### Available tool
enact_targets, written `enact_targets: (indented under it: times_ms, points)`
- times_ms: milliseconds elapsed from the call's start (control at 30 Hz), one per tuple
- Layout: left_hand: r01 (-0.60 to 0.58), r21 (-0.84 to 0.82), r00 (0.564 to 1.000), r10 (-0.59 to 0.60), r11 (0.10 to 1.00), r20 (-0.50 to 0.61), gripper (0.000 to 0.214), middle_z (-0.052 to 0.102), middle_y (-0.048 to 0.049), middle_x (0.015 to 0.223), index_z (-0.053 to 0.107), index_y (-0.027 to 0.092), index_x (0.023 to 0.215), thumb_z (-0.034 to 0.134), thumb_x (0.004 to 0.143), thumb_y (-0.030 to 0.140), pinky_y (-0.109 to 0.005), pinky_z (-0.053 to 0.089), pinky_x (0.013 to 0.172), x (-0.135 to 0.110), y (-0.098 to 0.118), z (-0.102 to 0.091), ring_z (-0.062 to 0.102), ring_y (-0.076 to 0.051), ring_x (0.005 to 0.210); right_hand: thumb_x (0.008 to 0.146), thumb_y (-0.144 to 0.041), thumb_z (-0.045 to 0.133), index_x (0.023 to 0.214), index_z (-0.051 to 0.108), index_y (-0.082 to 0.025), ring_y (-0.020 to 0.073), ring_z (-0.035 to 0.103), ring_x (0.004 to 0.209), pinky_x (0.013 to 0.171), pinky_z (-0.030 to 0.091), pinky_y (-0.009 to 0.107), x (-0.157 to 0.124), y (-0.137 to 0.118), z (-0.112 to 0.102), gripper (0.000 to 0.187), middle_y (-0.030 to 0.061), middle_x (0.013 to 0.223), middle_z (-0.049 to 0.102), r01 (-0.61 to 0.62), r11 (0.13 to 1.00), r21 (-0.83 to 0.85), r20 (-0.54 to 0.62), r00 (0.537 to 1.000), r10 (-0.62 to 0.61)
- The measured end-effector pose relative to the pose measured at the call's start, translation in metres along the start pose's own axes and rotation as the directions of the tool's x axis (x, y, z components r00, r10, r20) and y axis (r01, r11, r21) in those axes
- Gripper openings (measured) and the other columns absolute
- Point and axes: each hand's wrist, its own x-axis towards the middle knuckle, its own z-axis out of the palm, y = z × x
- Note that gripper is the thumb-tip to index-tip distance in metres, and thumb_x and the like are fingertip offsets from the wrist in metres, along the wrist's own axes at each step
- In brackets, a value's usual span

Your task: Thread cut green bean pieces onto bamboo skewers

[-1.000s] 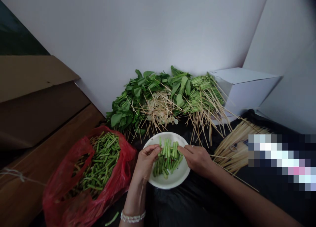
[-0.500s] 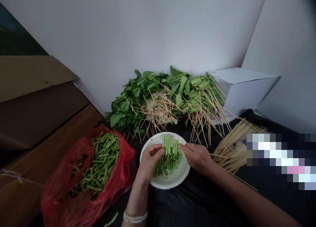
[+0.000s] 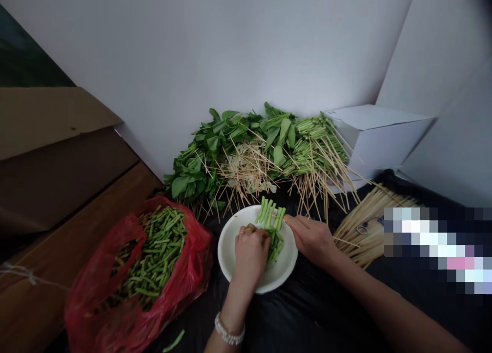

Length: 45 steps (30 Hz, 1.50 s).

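A white plate [image 3: 234, 243] rests on the black cloth in front of me with a heap of cut green stems [image 3: 273, 243] on it. My left hand [image 3: 250, 253] is over the plate, fingers curled round a small bundle of stems [image 3: 269, 213] that sticks up past my knuckles. My right hand [image 3: 313, 236] lies at the plate's right rim, its fingertips pinched against the same bundle. A ring shows on my left hand and a bead bracelet [image 3: 228, 333] on that wrist.
A red plastic bag [image 3: 100, 312] full of cut green stems [image 3: 154, 255] sits to the left. Skewered leafy greens [image 3: 215, 153] and skewered stem bundles [image 3: 315, 148] are stacked against the wall. Loose bamboo skewers [image 3: 365, 230] with small scissors [image 3: 364, 229] lie right, a white box [image 3: 380, 132] behind.
My left hand turned over and closed on a bundle of stems, lifting it toward the plate's far edge. My right hand shifted slightly right, staying on the bundle.
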Motion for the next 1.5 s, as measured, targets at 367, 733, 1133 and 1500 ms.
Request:
enact_targets:
  times_ms: [367, 733, 1133, 1500]
  points:
    - [0.027, -0.119, 0.998, -0.034, 0.993, -0.053, 0.007, 0.069, -0.018, 0.085, 0.074, 0.017, 0.07, 0.071, 0.065, 0.014, -0.044, 0.038, 0.083, 0.011, 0.012, 0.019, 0.056, -0.036, 0.097, 0.09, -0.011, 0.041, 0.106, 0.065, -0.014, 0.0107, 0.059, 0.064, 0.061, 0.041, 0.022, -0.003, -0.001, 0.004, 0.029, 0.003, 0.074, 0.065, 0.021, 1.0, 0.017, 0.005, 1.0, -0.021]
    - [0.228, -0.867, 0.971, -0.169, 0.444, 0.168, 0.035, 0.064, 0.0003, 0.064, 0.07, 0.017, 0.1, 0.073, 0.068, 0.031, -0.025, 0.042, 0.063, 0.005, -0.034, -0.011, 0.056, -0.014, 0.06, 0.094, -0.019, 0.042, 0.1, 0.066, -0.015, 0.0095, 0.055, 0.058, 0.058, 0.037, 0.022, 0.001, -0.004, -0.002, 0.025, 0.0011, 0.067, 0.062, -0.005, 0.999, 0.035, -0.036, 0.999, 0.006]
    - [0.345, -0.937, 0.916, -0.236, 0.046, 0.326, 0.039, 0.068, -0.0027, 0.076, 0.07, 0.018, 0.101, 0.079, 0.065, 0.03, -0.021, 0.043, 0.066, -0.002, -0.034, -0.026, 0.059, -0.01, 0.067, 0.093, -0.019, 0.044, 0.106, 0.065, -0.015, 0.0101, 0.054, 0.06, 0.059, 0.037, 0.023, -0.001, -0.002, 0.001, 0.025, 0.0006, 0.069, 0.06, 0.06, 0.997, 0.058, 0.08, 0.995, -0.065]
    - [0.259, -0.921, 0.937, -0.307, 0.29, 0.167, 0.035, 0.07, -0.0034, 0.08, 0.076, 0.018, 0.086, 0.082, 0.059, 0.039, -0.025, 0.045, 0.067, -0.002, -0.028, -0.021, 0.057, -0.012, 0.067, 0.09, -0.017, 0.048, 0.109, 0.063, -0.015, 0.011, 0.054, 0.062, 0.058, 0.037, 0.025, -0.004, -0.002, 0.003, 0.024, 0.0002, 0.071, 0.06, 0.115, 0.993, -0.017, 0.108, 0.988, -0.112]
